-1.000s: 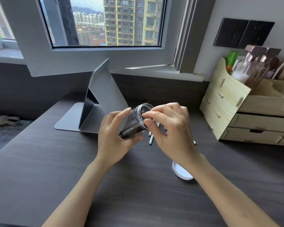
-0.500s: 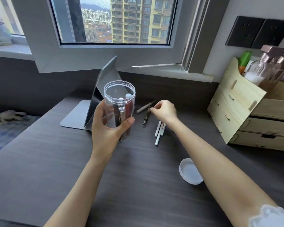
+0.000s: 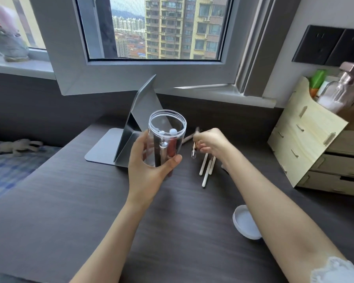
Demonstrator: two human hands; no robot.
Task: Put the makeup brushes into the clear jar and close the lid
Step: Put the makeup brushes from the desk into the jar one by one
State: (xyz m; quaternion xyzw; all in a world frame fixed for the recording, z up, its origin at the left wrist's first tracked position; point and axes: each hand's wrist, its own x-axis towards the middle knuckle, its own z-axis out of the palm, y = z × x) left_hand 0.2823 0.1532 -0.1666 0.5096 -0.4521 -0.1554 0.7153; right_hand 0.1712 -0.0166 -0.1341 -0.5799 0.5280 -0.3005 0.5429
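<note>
My left hand [image 3: 149,170] holds the clear jar [image 3: 167,129] upright above the desk, its mouth uncovered. Several brushes stand inside the jar, a reddish one [image 3: 172,148] among them. Just right of the jar, my right hand [image 3: 211,141] pinches a dark brush with a clear tip [image 3: 194,151], lifted a little off the desk. Three white-handled brushes [image 3: 206,170] lie on the desk under that hand, and another brush [image 3: 187,137] lies behind it. The white lid [image 3: 246,222] rests upside down near my right forearm.
A grey folding stand [image 3: 139,123] rises behind the jar. A wooden drawer organizer [image 3: 307,139] with bottles on top fills the right side. The open window frame [image 3: 114,78] overhangs the back of the dark desk [image 3: 70,201]. A bed lies off to the left.
The jar went from tilted at my right hand to upright in my left hand. My right hand reached to the loose brushes and has picked one up off the desk.
</note>
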